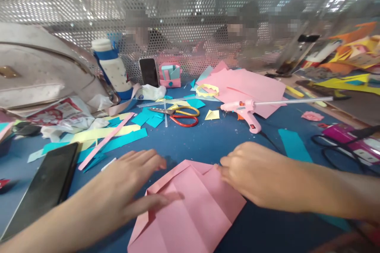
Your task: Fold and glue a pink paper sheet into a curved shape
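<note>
A pink sheet of paper (190,209) with several fold creases lies on the blue table in front of me. Its left and top edges are folded over. My left hand (124,185) is open at the paper's left side, thumb over the sheet and fingers reaching past its edge; whether the thumb presses on it I cannot tell. At the top right corner, my right hand (252,174) is closed, its fingertips pinching the paper. Beyond the hands lie a pink glue gun (245,110) with a clear glue stick in it and red-and-yellow-handled scissors (184,115).
Coloured paper strips (109,136) and a dark phone (44,189) lie left. A bag (44,63), a bottle (114,67) and pink sheets (246,83) stand or lie at the back. A purple power strip (350,142) with black cables sits right. A perforated metal panel (190,8) rises behind.
</note>
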`<state>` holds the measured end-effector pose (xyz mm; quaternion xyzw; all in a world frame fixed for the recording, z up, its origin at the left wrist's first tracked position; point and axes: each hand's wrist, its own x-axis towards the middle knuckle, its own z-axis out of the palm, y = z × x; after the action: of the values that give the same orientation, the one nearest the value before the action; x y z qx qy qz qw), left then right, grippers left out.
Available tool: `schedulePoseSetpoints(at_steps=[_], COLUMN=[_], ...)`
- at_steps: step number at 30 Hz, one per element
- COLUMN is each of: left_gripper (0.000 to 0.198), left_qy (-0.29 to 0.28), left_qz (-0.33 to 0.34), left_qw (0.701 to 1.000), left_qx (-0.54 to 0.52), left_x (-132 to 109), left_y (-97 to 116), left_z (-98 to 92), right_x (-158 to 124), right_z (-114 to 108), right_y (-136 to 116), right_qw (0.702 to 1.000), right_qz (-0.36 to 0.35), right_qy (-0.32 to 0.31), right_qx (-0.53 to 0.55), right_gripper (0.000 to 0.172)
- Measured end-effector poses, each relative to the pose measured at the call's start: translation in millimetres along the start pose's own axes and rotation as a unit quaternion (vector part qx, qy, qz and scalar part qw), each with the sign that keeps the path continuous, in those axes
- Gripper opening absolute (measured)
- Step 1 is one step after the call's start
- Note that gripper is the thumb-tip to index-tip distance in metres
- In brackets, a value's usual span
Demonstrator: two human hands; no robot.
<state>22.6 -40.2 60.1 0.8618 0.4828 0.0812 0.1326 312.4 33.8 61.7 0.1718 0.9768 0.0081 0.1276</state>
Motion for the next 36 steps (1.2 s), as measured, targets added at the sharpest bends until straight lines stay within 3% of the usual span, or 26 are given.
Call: schedulePoseSetpoints(at_steps=[1, 2, 3, 5, 8, 11, 14, 18, 22, 30, 33, 36], left_gripper=[0.043, 0.036, 0.03, 0.025, 0.03, 0.027, 0.033, 0.044, 0.035, 0.007, 0.025, 0.045], left_qy=[-0.009, -0.053, -0.107, -0.148, -0.137, -0.16, -0.153, -0.129, -0.142, -0.163, -0.187, -0.158], left_qz=[-0.026, -0.063, -0.083, -0.108, -0.115, -0.116, -0.115, -0.108, -0.105, -0.117, -0.142, -0.149], left_qw=[1.0, 0.996, 0.99, 0.983, 0.984, 0.98, 0.981, 0.986, 0.984, 0.964, 0.959, 0.976], left_qx=[-0.007, -0.018, -0.032, -0.028, 0.02, 0.015, 0.006, 0.018, -0.001, -0.174, -0.16, -0.009], left_x=[-4, -8, -11, -12, -6, 0, 1, -2, -3, 3, 2, -1], left_y=[-4, -8, -11, -13, -7, 2, 3, -1, -5, -3, 5, 14], left_z=[-6.2, -9.8, -10.8, -6.5, 4.9, 10.0, 10.6, 13.2, 13.7, 1.4, 1.6, 6.4], right_x=[3, 8, 13, 25, 40, 46, 45, 43, 43, 44, 47, 52], right_z=[-2, -3, -3, 2, 14, 22, 23, 23, 25, 23, 22, 20], right_y=[4, 8, 11, 14, 14, 11, 8, 5, 4, 4, 2, -1], right_qw=[1.0, 0.999, 0.996, 0.985, 0.971, 0.955, 0.946, 0.939, 0.942, 0.944, 0.952, 0.957], right_qz=[0.008, 0.024, 0.047, 0.082, 0.068, 0.059, 0.058, 0.058, 0.037, -0.009, -0.031, -0.054], right_qy=[0.011, 0.036, 0.071, 0.131, 0.148, 0.123, 0.108, 0.135, 0.129, 0.12, 0.116, 0.126], right_qx=[0.007, 0.013, 0.026, 0.073, 0.178, 0.263, 0.3, 0.311, 0.307, 0.306, 0.281, 0.257], right_gripper=[0.023, 0.026, 0.03, 0.031, 0.022, 0.032, 0.035, 0.033, 0.031, 0.03, 0.032, 0.033])
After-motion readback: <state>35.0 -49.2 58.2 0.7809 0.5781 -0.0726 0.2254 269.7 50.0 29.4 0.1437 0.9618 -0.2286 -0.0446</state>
